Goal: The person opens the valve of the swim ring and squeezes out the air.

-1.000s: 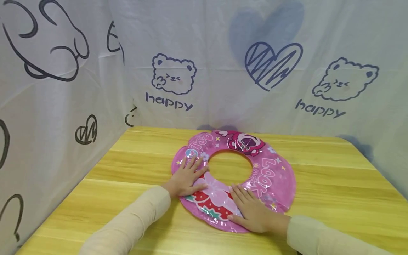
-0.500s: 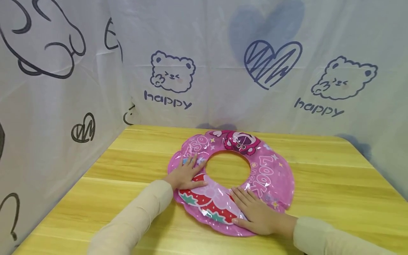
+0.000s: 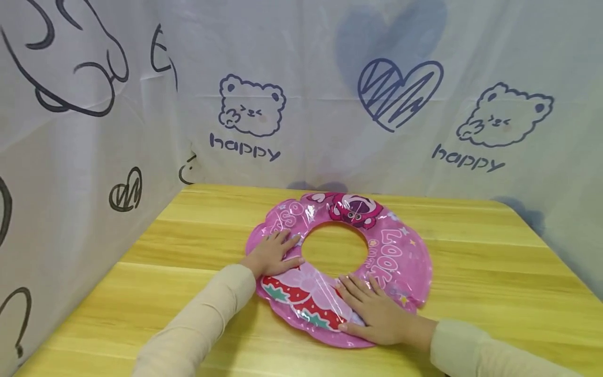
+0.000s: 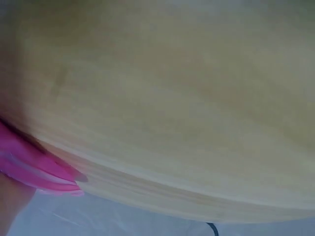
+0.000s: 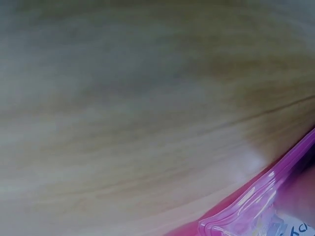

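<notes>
A pink inflatable swim ring (image 3: 405,262) with a bear, strawberries and lettering printed on it lies on the table, its surface creased and shiny. My left hand (image 3: 273,255) rests on its left side with fingers spread. On the near right part my right hand (image 3: 377,313) lies with its fingers extended, over the edge of the strawberry print. In the left wrist view a folded edge of the swim ring (image 4: 39,169) shows at lower left beside a bit of the hand. The right wrist view catches the ring's clear seam (image 5: 246,206) at lower right.
The yellow wood-grain table (image 3: 476,262) extends around the ring on all sides. A white cloth (image 3: 320,131) with drawn bears and hearts hangs behind it, and another cloth (image 3: 85,173) hangs at the left.
The swim ring has turned slightly and shifted a little left. Both hands have stayed on it, with the left hand moving slightly along its left side.
</notes>
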Motion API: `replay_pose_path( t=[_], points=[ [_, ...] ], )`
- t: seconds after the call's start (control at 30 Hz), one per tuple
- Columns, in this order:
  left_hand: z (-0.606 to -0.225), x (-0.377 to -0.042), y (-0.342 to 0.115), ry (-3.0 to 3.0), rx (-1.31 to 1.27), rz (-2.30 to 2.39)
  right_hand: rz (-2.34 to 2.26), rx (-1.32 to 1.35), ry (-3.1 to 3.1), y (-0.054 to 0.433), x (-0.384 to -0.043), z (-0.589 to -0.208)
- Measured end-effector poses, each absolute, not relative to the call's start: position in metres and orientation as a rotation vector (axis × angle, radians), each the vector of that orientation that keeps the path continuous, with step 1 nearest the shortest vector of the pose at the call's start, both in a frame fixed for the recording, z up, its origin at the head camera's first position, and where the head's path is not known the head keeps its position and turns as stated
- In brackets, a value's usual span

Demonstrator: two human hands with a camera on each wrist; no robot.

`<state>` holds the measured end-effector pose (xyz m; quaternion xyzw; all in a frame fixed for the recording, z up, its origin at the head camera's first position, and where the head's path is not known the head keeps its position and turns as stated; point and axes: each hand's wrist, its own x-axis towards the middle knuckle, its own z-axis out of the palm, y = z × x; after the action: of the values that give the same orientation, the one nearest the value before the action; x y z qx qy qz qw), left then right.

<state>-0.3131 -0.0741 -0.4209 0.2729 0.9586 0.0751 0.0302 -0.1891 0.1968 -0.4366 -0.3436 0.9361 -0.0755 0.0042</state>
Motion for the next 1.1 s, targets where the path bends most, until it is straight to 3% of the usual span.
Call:
replay_pose_path(
  t=[0.7,1.1],
  points=[
    [-0.416,-0.316,-0.072,2.858,0.648,0.2,-0.347,-1.071,2.86,0.201,-0.193,-0.436],
    [-0.418,-0.304,-0.061,3.086,0.774,-0.408,-0.313,-1.071,2.876,0.2,-0.192,-0.435]
  ],
)
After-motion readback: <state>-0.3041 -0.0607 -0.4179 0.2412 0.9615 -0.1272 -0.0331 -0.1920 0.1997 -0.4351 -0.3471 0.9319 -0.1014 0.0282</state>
